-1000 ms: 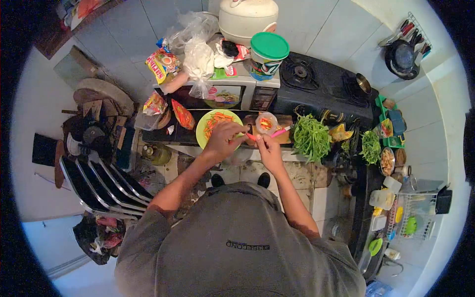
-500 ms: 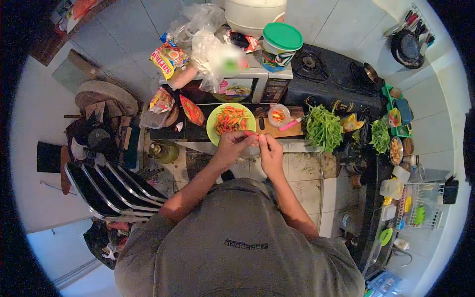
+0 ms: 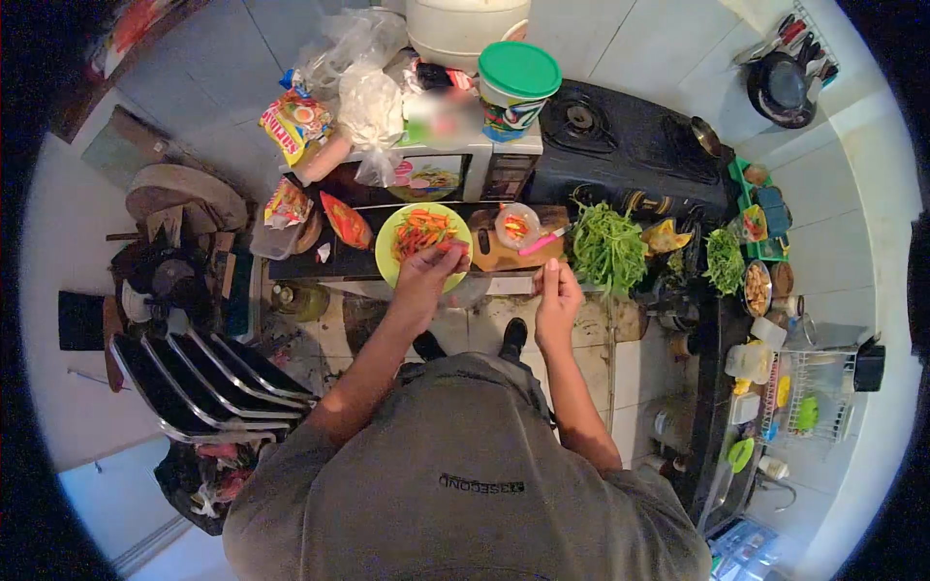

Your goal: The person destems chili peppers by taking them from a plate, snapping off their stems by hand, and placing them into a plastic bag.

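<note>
My left hand [image 3: 424, 279] is at the near right rim of a green-yellow plate [image 3: 385, 254], its fingers closed on a red chili pepper [image 3: 451, 248]. Many red and orange chilies [image 3: 423, 229] are heaped on that plate. Off to the right, my right hand [image 3: 558, 295] is raised in front of the counter edge with thumb and finger pinched together. Whatever it may pinch is too small to make out. Between the hands and farther back lie a wooden cutting board [image 3: 491, 254], a small container of cut chilies [image 3: 517, 227] and a pink-handled knife [image 3: 542, 242].
Leafy greens [image 3: 608, 247] lie right of the board. Behind the counter stand a microwave [image 3: 509, 174], a green-lidded tub [image 3: 519, 87] and a black stove [image 3: 620, 145]. A red packet [image 3: 346, 222] lies left of the plate. Stacked chairs [image 3: 194, 387] stand at the left.
My hands, together over the plate's near edge before, have moved apart: the left holds the chili by the plate, the right has drawn away to the right. The camera view has shifted slightly.
</note>
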A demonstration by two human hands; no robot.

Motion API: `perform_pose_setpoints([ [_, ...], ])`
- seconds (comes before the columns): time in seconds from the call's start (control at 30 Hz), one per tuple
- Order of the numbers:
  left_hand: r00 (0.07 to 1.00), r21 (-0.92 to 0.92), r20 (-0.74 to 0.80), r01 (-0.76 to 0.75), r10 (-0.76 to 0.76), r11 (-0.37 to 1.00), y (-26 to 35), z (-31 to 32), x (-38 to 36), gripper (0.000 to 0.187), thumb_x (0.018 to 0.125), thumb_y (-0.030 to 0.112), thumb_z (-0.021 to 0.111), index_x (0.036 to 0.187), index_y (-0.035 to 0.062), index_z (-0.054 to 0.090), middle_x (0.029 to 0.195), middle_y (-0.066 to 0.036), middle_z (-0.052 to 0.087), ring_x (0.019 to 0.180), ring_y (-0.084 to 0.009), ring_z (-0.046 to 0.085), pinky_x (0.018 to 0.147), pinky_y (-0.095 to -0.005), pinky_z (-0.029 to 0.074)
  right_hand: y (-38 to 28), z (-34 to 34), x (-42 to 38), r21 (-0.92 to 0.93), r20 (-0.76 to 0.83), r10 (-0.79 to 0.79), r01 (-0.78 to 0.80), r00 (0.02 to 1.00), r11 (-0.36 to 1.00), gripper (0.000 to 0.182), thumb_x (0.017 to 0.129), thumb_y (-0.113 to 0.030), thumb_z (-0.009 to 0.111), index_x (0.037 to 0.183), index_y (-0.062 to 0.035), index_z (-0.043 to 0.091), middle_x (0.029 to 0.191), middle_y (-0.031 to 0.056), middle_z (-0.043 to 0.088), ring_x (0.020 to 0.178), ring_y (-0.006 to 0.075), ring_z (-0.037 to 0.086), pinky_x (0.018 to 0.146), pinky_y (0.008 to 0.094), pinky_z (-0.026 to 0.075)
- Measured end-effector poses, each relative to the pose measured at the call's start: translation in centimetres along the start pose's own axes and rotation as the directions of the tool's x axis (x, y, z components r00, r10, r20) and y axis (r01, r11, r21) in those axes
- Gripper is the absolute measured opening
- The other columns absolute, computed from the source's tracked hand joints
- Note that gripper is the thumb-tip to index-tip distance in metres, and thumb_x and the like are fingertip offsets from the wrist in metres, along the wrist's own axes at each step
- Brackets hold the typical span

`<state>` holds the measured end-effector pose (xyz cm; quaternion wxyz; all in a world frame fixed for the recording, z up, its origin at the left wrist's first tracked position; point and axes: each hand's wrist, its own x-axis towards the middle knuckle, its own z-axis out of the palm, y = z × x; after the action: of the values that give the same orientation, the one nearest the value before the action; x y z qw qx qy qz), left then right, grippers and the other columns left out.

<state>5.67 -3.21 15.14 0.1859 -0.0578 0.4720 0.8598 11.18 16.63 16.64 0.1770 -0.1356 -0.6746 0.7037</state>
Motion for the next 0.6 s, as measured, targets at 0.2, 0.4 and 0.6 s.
perform_pose_setpoints([
  [0.2,0.999,-0.051,0.029,-0.018,0.02,0.999,-1.2,2.5,1.0,0.024,0.097,0.015,0.063,0.116,0.0012,0.067,0.098,-0.002,0.068,0.085,-0.0103,0.061,0.079,-0.0254,0.048,0.3,-4.1,1.6,-0.018,0.004,0.036,-0.036,0.999,0.999,0.026,0.102,-0.022,0.054,0.086,-0.0033,0.06,0.071,-0.002,0.051,0.065,0.007,0.045,0.061,0.024,0.038],
  [0.4,0.999,0.268,-0.051,0.006,0.008,0.964,-4.3,3.8,3.6,0.026,0.095,0.016,0.064,0.118,0.0031,0.066,0.093,-0.001,0.069,0.08,-0.0086,0.061,0.074,-0.0235,0.047,0.9,-9.1,3.3,-0.065,-0.009,0.1,-0.1,0.995,0.993,0.018,0.099,-0.02,0.06,0.097,-0.0035,0.066,0.074,-0.0046,0.053,0.066,0.005,0.044,0.06,0.0223,0.036],
  [0.6,0.986,0.367,-0.16,0.11,-0.054,0.924,-10.5,3.0,9.4,0.022,0.093,0.016,0.065,0.112,0.0045,0.068,0.093,-0.001,0.069,0.078,-0.0107,0.061,0.07,-0.0263,0.047,3.9,-19.6,8.3,-0.367,-0.121,-0.156,0.102,0.98,0.925,0.014,0.094,-0.015,0.066,0.098,-0.0024,0.07,0.082,-0.0009,0.06,0.069,0.0082,0.048,0.062,0.024,0.04],
])
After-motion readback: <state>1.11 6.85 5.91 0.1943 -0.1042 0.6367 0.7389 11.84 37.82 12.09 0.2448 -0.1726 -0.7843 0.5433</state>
